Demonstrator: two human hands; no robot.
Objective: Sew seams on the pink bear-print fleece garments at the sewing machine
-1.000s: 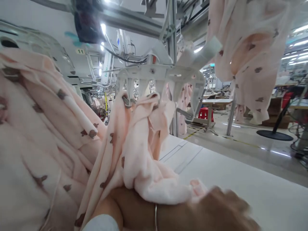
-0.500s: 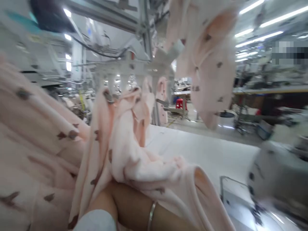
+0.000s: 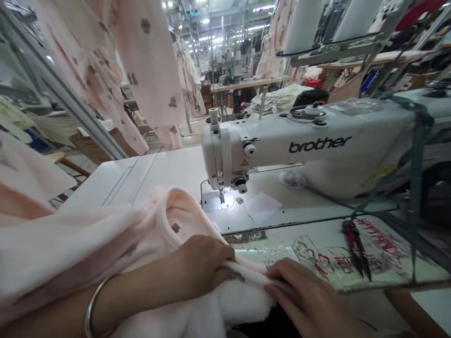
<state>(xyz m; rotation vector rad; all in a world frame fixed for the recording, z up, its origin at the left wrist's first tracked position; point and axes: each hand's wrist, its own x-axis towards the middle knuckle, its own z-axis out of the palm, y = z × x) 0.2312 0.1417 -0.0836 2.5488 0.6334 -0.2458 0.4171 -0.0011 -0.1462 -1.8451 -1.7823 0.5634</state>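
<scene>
A pale pink fleece garment (image 3: pixel 116 234) with small brown prints lies across the white sewing table (image 3: pixel 162 169) in front of me. My left hand (image 3: pixel 204 263), a metal bangle on its wrist, has its fingers curled down on a fold of the fleece. My right hand (image 3: pixel 306 295) pinches the same edge just to the right, fingers pressed together on the fabric. The white Brother sewing machine (image 3: pixel 310 145) stands behind, its needle and presser foot (image 3: pixel 221 195) a short way beyond my left hand.
Thread snips (image 3: pixel 355 244) lie on printed plastic bags at the right of the table. Pink printed garments (image 3: pixel 141 61) hang from an overhead line at the left. Two large thread cones (image 3: pixel 303 23) stand above the machine. Other workstations fill the background.
My view has swung right from the hanging clamp carrier to the sewing machine. The pink garment has come down onto the table, and both hands now grip its edge.
</scene>
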